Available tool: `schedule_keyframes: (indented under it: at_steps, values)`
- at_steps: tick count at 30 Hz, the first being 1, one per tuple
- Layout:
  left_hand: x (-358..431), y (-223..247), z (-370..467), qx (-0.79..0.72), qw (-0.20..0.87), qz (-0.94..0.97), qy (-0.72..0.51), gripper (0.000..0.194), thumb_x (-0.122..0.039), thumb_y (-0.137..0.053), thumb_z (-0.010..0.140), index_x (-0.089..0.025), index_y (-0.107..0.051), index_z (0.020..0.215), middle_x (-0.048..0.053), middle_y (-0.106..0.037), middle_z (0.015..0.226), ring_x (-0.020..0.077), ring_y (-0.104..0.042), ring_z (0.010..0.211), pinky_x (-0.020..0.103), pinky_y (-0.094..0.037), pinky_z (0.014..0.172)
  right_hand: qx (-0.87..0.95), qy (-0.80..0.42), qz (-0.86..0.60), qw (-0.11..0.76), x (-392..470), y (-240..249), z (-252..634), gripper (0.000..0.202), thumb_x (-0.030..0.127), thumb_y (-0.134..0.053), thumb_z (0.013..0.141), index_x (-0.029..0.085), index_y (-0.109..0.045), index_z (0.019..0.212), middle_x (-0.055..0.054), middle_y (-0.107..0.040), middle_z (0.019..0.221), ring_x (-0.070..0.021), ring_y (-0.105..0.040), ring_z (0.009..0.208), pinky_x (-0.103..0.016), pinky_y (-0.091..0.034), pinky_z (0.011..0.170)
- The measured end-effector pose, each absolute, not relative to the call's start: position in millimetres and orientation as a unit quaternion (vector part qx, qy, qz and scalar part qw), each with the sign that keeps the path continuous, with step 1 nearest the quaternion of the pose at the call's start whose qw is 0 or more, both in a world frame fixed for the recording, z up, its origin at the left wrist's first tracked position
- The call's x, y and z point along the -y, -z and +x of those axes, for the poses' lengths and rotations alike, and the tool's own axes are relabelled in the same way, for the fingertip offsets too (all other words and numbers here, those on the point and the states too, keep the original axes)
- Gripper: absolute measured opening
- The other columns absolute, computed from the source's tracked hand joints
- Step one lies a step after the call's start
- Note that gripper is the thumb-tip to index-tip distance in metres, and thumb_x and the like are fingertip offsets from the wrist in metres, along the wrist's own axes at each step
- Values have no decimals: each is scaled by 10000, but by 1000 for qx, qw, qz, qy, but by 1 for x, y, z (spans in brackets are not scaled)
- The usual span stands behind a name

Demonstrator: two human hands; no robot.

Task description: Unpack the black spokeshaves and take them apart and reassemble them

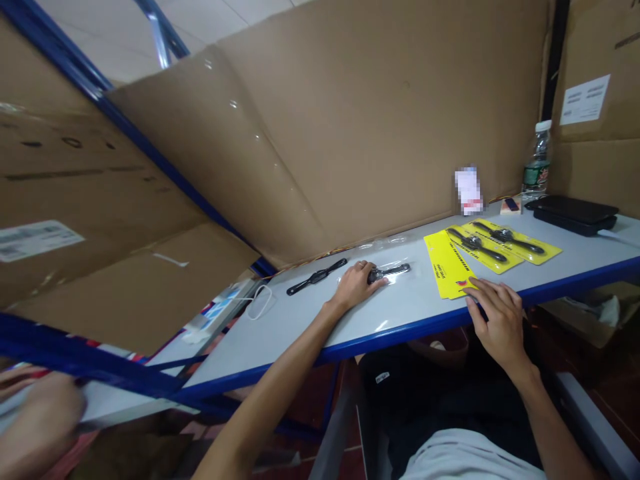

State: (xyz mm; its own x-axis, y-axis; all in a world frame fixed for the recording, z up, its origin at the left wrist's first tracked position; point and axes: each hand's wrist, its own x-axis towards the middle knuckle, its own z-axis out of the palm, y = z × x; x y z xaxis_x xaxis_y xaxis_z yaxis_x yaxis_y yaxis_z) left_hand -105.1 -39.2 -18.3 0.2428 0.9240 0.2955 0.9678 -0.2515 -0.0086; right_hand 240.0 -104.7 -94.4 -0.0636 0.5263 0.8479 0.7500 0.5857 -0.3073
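My left hand [357, 285] rests on the left end of a black tool in clear plastic [395, 270], its fingers curled over that end. Another black tool [317, 277] lies bare on the grey table to the left. My right hand [495, 320] is at the table's front edge, its fingertips on the lower corner of a yellow card [445, 267]. Two yellow cards with black tools under clear plastic, one nearer [487, 250] and one farther right [517, 241], overlap beside it.
At the right back stand a water bottle [536, 167] and a black flat device [575, 212]. Cardboard [375, 120] walls the table's back. A blue frame bar [165, 167] slants at left, and another person's blurred hand [45, 413] is beyond it.
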Motion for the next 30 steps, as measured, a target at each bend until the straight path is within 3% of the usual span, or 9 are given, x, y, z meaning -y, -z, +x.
schedule_keyframes:
  at_steps: [4, 9, 17, 25, 30]
  values:
    - [33, 19, -101, 595, 102, -787, 125, 449, -565, -531, 989, -183, -697, 1158, 132, -688, 1178, 291, -616, 1148, 415, -480, 1022, 723, 109, -437, 525, 103, 96, 241, 202, 245, -552, 1012, 240, -713, 1135, -70, -760, 1228, -267, -662, 1175, -467, -390, 1092]
    - [27, 22, -98, 615, 69, -778, 107, 574, -604, -495, 994, -182, -589, 1372, 157, -640, 1384, 318, -601, 1253, 425, -472, 1031, 723, 115, -433, 526, 102, 95, 242, 219, 242, -547, 1012, 247, -706, 1162, -68, -758, 1237, -269, -661, 1184, -469, -380, 1095]
    - [29, 14, -92, 642, 43, -759, 97, 589, -649, -490, 974, -206, -594, 1348, 138, -703, 1281, 310, -671, 1132, 372, -504, 898, 726, 132, -429, 522, 101, 96, 243, 201, 248, -534, 1020, 239, -697, 1138, -75, -757, 1235, -269, -660, 1176, -468, -376, 1091]
    - [26, 14, -109, 589, 33, -798, 120, 629, -485, -576, 971, -163, -506, 1507, 160, -639, 1349, 297, -627, 1201, 412, -454, 1057, 730, 142, -420, 519, 99, 96, 245, 200, 234, -549, 1015, 224, -700, 1145, -88, -760, 1225, -277, -665, 1166, -469, -392, 1076]
    - [39, 6, -101, 615, 80, -778, 106, 671, -593, -559, 963, -176, -528, 1489, 161, -659, 1289, 298, -670, 1088, 387, -497, 939, 725, 143, -418, 528, 96, 98, 246, 189, 248, -553, 1017, 224, -712, 1116, -86, -764, 1214, -280, -670, 1161, -471, -390, 1075]
